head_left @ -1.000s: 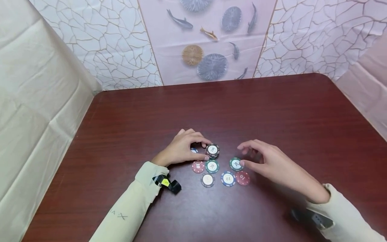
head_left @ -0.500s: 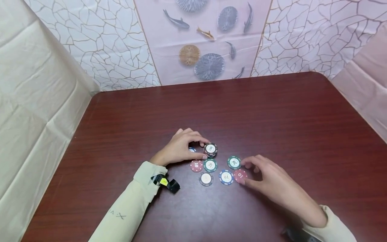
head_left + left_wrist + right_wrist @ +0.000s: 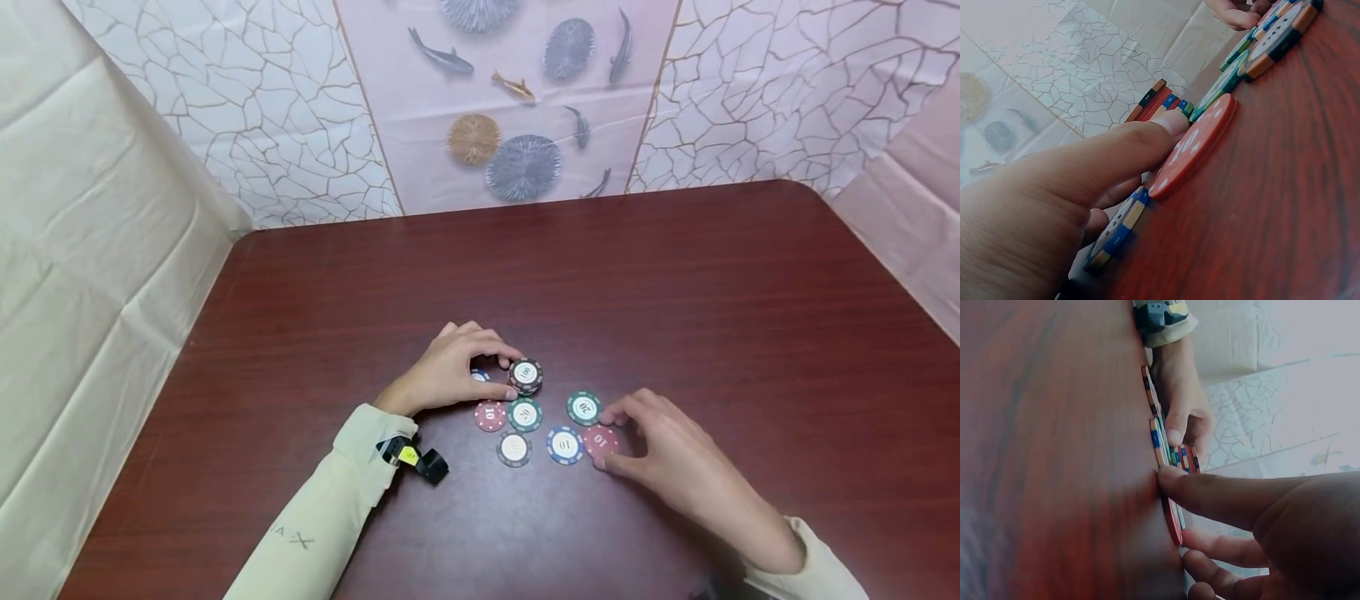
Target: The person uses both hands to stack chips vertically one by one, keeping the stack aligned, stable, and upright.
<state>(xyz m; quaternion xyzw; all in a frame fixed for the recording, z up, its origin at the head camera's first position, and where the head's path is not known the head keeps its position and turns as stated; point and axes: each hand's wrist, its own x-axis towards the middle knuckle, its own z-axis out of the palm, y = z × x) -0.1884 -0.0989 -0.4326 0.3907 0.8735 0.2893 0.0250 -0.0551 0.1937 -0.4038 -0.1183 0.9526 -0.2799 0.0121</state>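
Chip stack [image 3: 526, 375] upright on the surface [image 3: 480, 542], pinched by the half-curled left hand [image 3: 445, 372], with a red chip [image 3: 601, 441], right of and nearer than the stack, pinched by the half-curled right hand [image 3: 675, 458].

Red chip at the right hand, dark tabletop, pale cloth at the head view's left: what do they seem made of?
Red chip: probably hard plastic or clay composite, smooth; flat face, crisp stiff rim.
Dark tabletop: wood or wood-look laminate, satin; streaky grain, soft reflections.
Pale cloth: likely woven fabric, matte; creases and folds.
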